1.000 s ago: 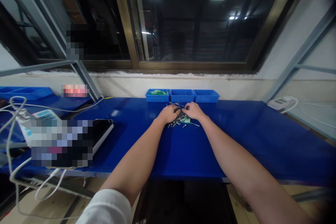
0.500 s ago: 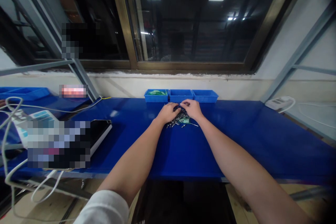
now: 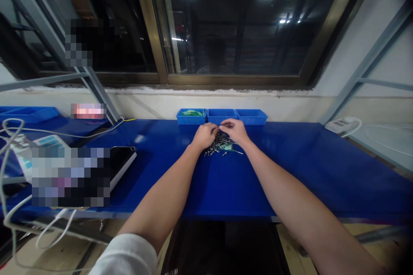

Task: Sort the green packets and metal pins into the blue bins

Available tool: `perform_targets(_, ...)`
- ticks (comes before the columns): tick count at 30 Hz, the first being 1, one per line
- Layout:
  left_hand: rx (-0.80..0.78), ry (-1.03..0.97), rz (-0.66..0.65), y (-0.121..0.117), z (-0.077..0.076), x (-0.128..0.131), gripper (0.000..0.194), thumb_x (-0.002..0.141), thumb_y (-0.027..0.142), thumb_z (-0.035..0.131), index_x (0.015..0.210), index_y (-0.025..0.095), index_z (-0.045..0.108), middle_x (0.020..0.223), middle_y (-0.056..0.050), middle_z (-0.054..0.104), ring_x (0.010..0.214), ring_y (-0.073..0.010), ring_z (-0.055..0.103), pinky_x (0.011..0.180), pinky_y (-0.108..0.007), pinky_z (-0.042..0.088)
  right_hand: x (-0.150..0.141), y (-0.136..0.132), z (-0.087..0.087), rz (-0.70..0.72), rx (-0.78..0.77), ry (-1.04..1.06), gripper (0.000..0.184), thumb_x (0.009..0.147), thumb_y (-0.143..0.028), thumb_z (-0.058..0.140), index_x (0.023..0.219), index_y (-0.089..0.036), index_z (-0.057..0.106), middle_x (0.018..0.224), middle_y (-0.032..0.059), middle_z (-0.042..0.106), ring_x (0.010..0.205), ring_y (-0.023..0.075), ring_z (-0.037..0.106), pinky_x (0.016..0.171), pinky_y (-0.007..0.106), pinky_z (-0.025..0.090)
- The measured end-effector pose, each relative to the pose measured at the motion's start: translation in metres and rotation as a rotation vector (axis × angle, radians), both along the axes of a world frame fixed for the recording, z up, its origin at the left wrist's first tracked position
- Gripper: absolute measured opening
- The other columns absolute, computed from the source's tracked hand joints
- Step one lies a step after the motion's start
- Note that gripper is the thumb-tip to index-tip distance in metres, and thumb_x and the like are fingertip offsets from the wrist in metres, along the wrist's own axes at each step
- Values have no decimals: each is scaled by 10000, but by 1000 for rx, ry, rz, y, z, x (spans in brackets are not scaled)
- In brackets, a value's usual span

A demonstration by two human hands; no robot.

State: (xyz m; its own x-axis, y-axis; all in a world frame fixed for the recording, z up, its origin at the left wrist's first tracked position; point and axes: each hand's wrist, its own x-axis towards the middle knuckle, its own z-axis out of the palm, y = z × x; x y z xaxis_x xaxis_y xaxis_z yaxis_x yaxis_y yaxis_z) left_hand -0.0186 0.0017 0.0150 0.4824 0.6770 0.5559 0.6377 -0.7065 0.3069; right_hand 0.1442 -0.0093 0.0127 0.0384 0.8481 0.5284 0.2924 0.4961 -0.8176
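Note:
A heap of thin, shiny metal pieces, which look like pop rivets, lies on the blue table with several loose ones at its near edge. Among them is a small green piece. My left hand is at the heap's left side, its fingers curled and closed. Over the right side my right hand has its thumb and fingers pinched together. The fingertips of both hands nearly meet above the far part of the heap. Whatever is between them is too small to make out.
Three blue bins stand in a row along the wall behind my hands; the left one holds green material. A black-topped device with white cables sits on the table's left part. At the far right is a white power strip.
My left hand has drawn its fingers in more tightly, uncovering more of the heap. My right hand stays in a pinch at nearly the same spot. The whole view has shifted slightly.

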Motion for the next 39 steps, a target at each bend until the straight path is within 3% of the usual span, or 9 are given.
perform_targets(3, -20, 4, -4, 0, -1, 0, 272, 911, 297, 420, 911, 196, 673, 924, -58, 678, 905, -187, 606, 840, -295, 449, 2, -1, 2, 3, 16, -39, 208, 640, -341, 691, 757, -170, 684, 755, 49, 695, 715, 192, 636, 729, 332, 501)
perform_targets(6, -48, -61, 16, 3, -5, -1, 320, 901, 363, 442, 1098, 191, 627, 1041, -69, 668, 976, -200, 602, 885, -305, 445, 5, 1, 2, -9, -8, 3, 225, 631, -343, 697, 758, -158, 687, 745, 55, 694, 718, 198, 638, 728, 332, 498)
perform_targets(9, -115, -169, 111, 10, -11, -4, 459, 884, 427, 457, 1236, 143, 537, 1119, -100, 646, 1014, -211, 598, 905, -312, 448, 10, 7, 1, -62, -34, 68, 272, 627, -355, 701, 808, -153, 683, 767, 56, 694, 749, 204, 641, 740, 335, 493)
perform_targets(13, -172, -232, 225, 21, -17, -8, 471, 877, 408, 463, 1237, 110, 530, 1115, -118, 648, 1011, -218, 604, 905, -323, 454, 19, 16, -1, -163, -22, 52, 380, 641, -347, 693, 970, -162, 657, 922, 71, 696, 902, 220, 629, 842, 365, 455)
perform_targets(19, -152, -143, 211, 20, -17, -7, 450, 864, 355, 479, 1229, 98, 539, 1162, -135, 623, 1057, -227, 583, 949, -336, 432, 25, 16, 0, -393, -157, -334, 683, 652, -396, 683, 1290, -252, 487, 1213, 73, 589, 1208, 304, 415, 963, 465, 342)
perform_targets(23, -137, -65, 210, 18, -15, -6, 443, 860, 346, 481, 1220, 98, 550, 1177, -138, 613, 1099, -247, 555, 977, -355, 412, 22, 12, -1, -453, -259, -623, 833, 675, -460, 653, 1411, -263, 316, 1377, 75, 446, 1220, 362, 332, 945, 499, 323)
perform_targets(30, -142, 12, 197, 16, -13, -6, 438, 859, 358, 472, 1220, 123, 555, 1192, -133, 598, 1120, -252, 546, 985, -356, 405, 17, 11, -3, -428, -310, -831, 839, 754, -584, 511, 1453, -249, 192, 1523, 53, 173, 1211, 398, 297, 933, 531, 312)
perform_targets(35, -166, 41, 215, 17, -13, -6, 448, 860, 368, 466, 1232, 133, 547, 1209, -133, 588, 1137, -249, 538, 995, -351, 397, 15, 10, -5, -418, -340, -850, 808, 776, -643, 434, 1446, -247, 215, 1533, 62, 115, 1225, 408, 284, 938, 545, 306)
perform_targets(39, -161, 53, 208, 17, -13, -7, 466, 860, 380, 459, 1239, 122, 542, 1214, -142, 585, 1144, -259, 533, 997, -362, 394, 13, 8, -6, -435, -264, -803, 754, 798, -601, 441, 1424, -215, 275, 1517, 99, 159, 1222, 393, 292, 945, 536, 306)
